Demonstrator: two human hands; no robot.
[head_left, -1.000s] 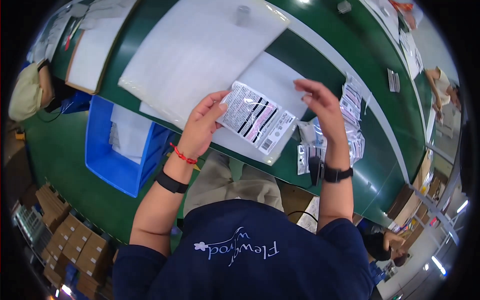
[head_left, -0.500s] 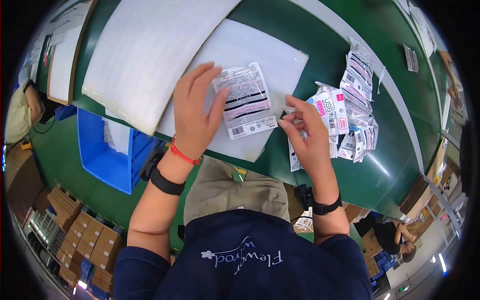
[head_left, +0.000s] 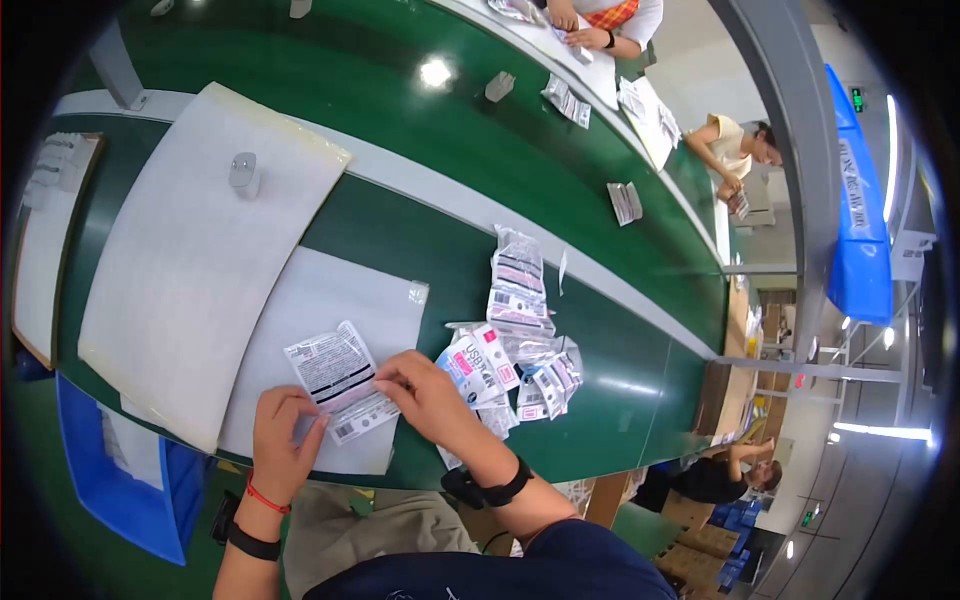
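Note:
A flat clear plastic packet [head_left: 335, 362] with a printed card inside lies on a white foam sheet [head_left: 290, 310], a white barcoded strip along its near edge. My left hand [head_left: 280, 440] is at its near left corner, fingers curled and thumb and forefinger closed on the edge. From the right, my right hand [head_left: 428, 398] pinches the packet's right edge between thumb and forefinger. Just right of that hand lies a pile of similar packets [head_left: 515, 280], some showing a white and pink printed front [head_left: 478, 362].
A larger white sheet [head_left: 190, 240] at the left bears a white plug adapter [head_left: 243, 172]. A blue bin [head_left: 110, 500] stands below the table's left edge. Beyond a pale rail [head_left: 400, 187], a green surface holds scattered packets [head_left: 624, 203]. Co-workers [head_left: 735, 150] sit across.
The view has swung right and up, bringing co-workers into sight. My hands, apart with fingers spread before, have closed in on the packet's edges.

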